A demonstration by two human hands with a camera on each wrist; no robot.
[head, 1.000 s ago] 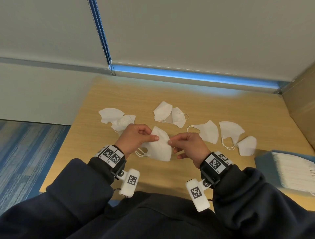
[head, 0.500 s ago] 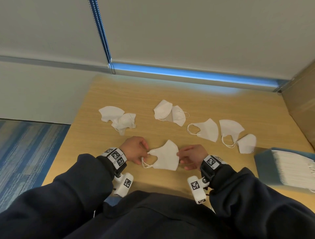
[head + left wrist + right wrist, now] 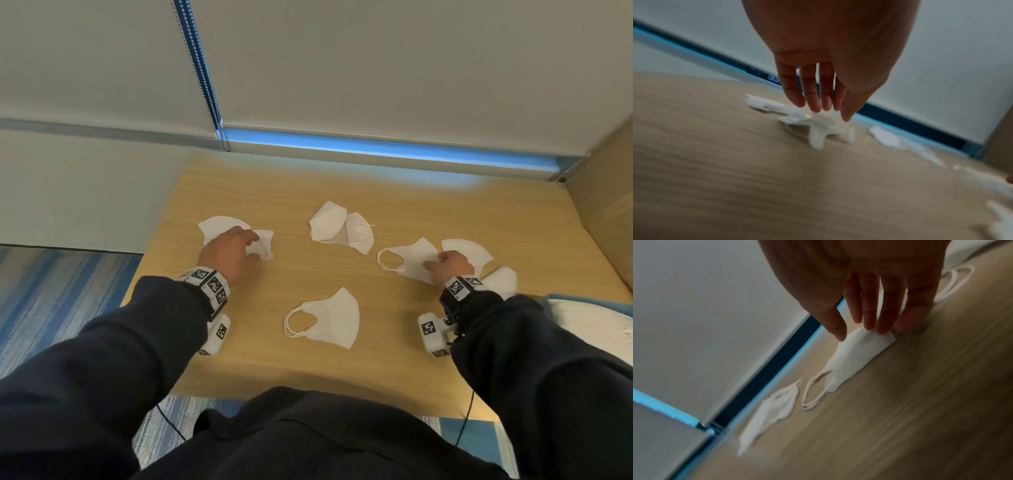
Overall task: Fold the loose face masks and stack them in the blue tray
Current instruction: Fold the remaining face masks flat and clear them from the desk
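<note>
Face masks, white, scattered loose across a wooden bench [image 3: 308,178], seen from the head camera. Folded mask [image 3: 329,318] lying flat at the near centre, ear loops to the left, between the two hands and touched by neither. Left hand [image 3: 229,255] reaching out over a crumpled mask [image 3: 263,241] at the far left, fingers extended over it, beside another mask [image 3: 219,226] partly under the hand. Right hand [image 3: 448,263] reaching to the right, fingers straight and laid on the edge of a flat mask [image 3: 407,262] with its loops trailing left. More masks behind and beside that hand, and an overlapping pair [image 3: 339,229] at the far centre. Blue tray [image 3: 558,298] at the right edge, a white stack [image 3: 596,322] inside it, just beyond the right forearm.

Left wrist camera, blurred: left hand [image 3: 818,91] open, fingers straight and close together, fingertips [image 3: 815,107] at or just above the crumpled mask [image 3: 818,128]; contact unclear.

Right wrist camera: right hand [image 3: 875,305] open, fingers spread slightly, fingertips [image 3: 881,328] pressing the corner of the flat mask [image 3: 855,356] against the bench [image 3: 900,402]. Another mask [image 3: 768,413] further along, close to the far edge.
</note>
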